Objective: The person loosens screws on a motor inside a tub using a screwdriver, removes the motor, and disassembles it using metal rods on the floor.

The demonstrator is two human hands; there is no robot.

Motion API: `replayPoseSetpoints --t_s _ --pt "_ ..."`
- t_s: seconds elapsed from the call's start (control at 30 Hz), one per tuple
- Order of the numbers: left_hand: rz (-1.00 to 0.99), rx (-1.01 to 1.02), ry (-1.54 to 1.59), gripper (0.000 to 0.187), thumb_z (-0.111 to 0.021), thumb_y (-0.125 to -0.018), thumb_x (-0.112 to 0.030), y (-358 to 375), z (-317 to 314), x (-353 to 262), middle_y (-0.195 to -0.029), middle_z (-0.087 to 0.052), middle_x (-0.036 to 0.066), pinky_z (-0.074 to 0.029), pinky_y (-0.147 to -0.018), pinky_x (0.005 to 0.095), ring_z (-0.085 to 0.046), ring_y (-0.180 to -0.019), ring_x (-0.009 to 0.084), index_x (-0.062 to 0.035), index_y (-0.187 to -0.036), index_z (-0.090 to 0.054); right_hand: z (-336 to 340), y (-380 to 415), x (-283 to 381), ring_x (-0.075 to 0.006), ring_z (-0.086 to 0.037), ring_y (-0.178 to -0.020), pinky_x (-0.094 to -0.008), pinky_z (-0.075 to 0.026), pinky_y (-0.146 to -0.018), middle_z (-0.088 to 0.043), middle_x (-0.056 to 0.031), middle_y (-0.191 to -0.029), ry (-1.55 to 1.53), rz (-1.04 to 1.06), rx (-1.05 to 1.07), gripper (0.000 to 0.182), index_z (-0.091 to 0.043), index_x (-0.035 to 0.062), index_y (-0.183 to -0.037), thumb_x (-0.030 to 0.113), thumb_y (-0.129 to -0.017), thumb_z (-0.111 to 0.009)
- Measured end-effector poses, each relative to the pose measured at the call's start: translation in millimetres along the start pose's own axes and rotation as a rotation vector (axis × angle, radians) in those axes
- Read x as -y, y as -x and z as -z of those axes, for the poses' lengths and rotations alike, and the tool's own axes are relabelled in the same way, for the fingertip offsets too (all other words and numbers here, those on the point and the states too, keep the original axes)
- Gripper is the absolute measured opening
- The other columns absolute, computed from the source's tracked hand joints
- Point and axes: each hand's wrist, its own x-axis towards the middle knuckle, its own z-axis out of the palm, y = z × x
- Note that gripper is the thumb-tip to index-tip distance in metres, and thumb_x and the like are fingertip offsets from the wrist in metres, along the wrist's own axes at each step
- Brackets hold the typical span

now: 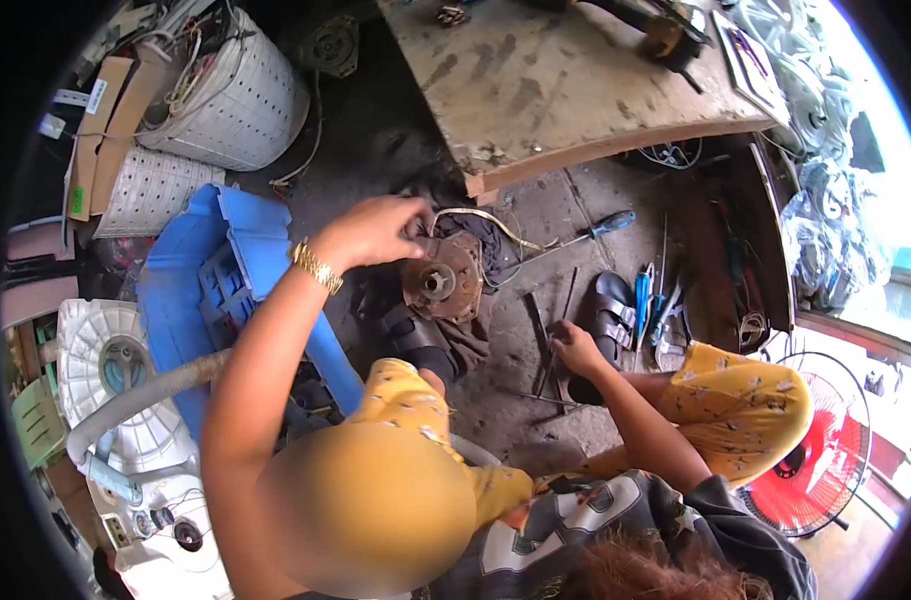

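Note:
My left hand [370,232], with a gold watch [315,267] on the wrist, hovers at the upper left edge of a round, rusty motor [442,280]. Its fingers are bent, with a gap between thumb and fingertips. The motor has a metal hub in its middle and rests on dark cloth [467,345]. A pale cable [500,228] runs from its top to the right. My right hand [577,350] is low over the floor, its fingers closed at a dark metal rod [538,325]. Other thin rods [543,397] lie crossed below it.
A blue-handled screwdriver [610,223] lies beyond the motor. Blue-handled pliers [643,300] and other tools are beside my right sandal [613,310]. A wooden table [535,100] overhangs the far side. A blue plastic housing [205,270] stands left; a red fan [800,450] stands right.

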Motion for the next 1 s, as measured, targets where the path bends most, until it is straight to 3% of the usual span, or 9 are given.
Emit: replayPoseSetpoints --t_s 0.07,0.13,0.23,0.43,0.6,0.67,0.73,0.9,1.0 --pt "-0.065 -0.336 -0.137 0.067 -0.074 -0.065 -0.02 1 -55 60 -0.122 -0.05 0.017 -0.04 -0.098 0.0384 -0.047 -0.115 0.0349 -0.0122 -0.125 -0.046 -2 1 -13 -0.0289 -0.062 -0.092 -0.0353 -0.048 -0.08 -0.064 -0.0174 -0.098 -0.03 0.002 0.041 0.035 -0.056 0.0019 -0.108 0.021 -0.08 -0.063" --pt "-0.062 -0.159 0.185 0.092 -0.079 -0.057 -0.018 2 -84 72 -0.142 -0.026 0.016 -0.029 -0.107 0.0416 -0.028 -0.131 0.0355 -0.0142 -0.136 -0.034 5 8 -10 -0.0262 -0.062 -0.092 -0.0335 -0.048 -0.081 -0.064 -0.0165 -0.099 -0.05 0.004 0.099 0.035 -0.055 0.0006 -0.11 0.02 -0.081 -0.062" --pt "-0.137 -0.304 0.265 0.105 -0.084 -0.049 -0.014 -3 -138 81 -0.144 -0.023 0.013 -0.028 -0.108 0.0421 -0.026 -0.133 0.0351 -0.0168 -0.139 -0.03 22 18 25 -0.0198 -0.061 -0.091 -0.0303 -0.048 -0.08 -0.064 -0.0122 -0.101 -0.139 -0.078 0.114 0.031 -0.053 -0.0023 -0.113 0.012 -0.085 -0.058" --pt "-0.208 -0.621 0.404 0.073 -0.084 -0.051 -0.015 -20 -175 76 -0.142 -0.028 0.013 -0.035 -0.104 0.0439 -0.034 -0.129 0.0358 -0.0166 -0.117 -0.054 -1 0 28 -0.0128 -0.057 -0.089 -0.0274 -0.048 -0.072 -0.06 -0.0075 -0.102 -0.318 -0.077 0.16 0.032 -0.051 0.0008 -0.115 0.014 -0.087 -0.058" --pt "-0.199 -0.693 0.38 0.071 -0.085 -0.05 -0.017 -35 -177 60 -0.139 -0.03 0.017 -0.035 -0.102 0.0453 -0.034 -0.126 0.0393 -0.0113 -0.112 -0.052 -37 -26 69 -0.0148 -0.054 -0.089 -0.0278 -0.047 -0.07 -0.055 -0.0061 -0.11 -0.514 -0.126 0.095 0.035 -0.044 0.0112 -0.124 0.024 -0.092 -0.052" --pt "-0.191 -0.709 0.379 0.072 -0.085 -0.05 -0.017 -37 -179 57 -0.138 -0.03 0.018 -0.035 -0.102 0.0454 -0.035 -0.125 0.04 -0.0095 -0.112 -0.05 -52 -50 85 -0.0154 -0.051 -0.098 -0.0285 -0.045 -0.074 -0.052 -0.0077 -0.114 -0.471 0.092 -0.012 0.037 -0.041 0.0104 -0.126 0.028 -0.094 -0.049" --pt "-0.19 -0.703 0.329 0.076 -0.084 -0.049 -0.017 -39 -179 54 -0.136 -0.031 0.022 -0.035 -0.1 0.046 -0.035 -0.124 0.0409 -0.005 -0.114 -0.046 -64 -71 93 -0.0166 -0.048 -0.103 -0.0285 -0.044 -0.077 -0.05 -0.0082 -0.116 -0.657 0.157 0.039 0.04 -0.037 0.0088 -0.128 0.026 -0.094 -0.048" --pt "-0.101 -0.691 0.312 0.072 -0.084 -0.047 -0.015 -34 -183 45 -0.134 -0.032 0.023 -0.035 -0.099 0.046 -0.035 -0.123 0.0406 -0.002 -0.108 -0.049 -67 -73 118 -0.0198 -0.043 -0.11 -0.0322 -0.038 -0.094 -0.047 -0.0131 -0.122 -0.893 -0.105 0.045 0.043 -0.034 0.0036 -0.13 0.016 -0.092 -0.05" --pt "-0.024 -0.735 0.309 0.065 -0.084 -0.046 -0.015 -20 -170 28 -0.132 -0.034 0.022 -0.038 -0.096 0.0449 -0.037 -0.121 0.0388 -0.0003 -0.1 -0.053 -67 -71 118 -0.0216 -0.053 -0.104 -0.0353 -0.048 -0.082 -0.048 -0.0109 -0.121 -0.839 -0.001 0.065 0.047 -0.03 0.0063 -0.133 0.011 -0.091 -0.049"
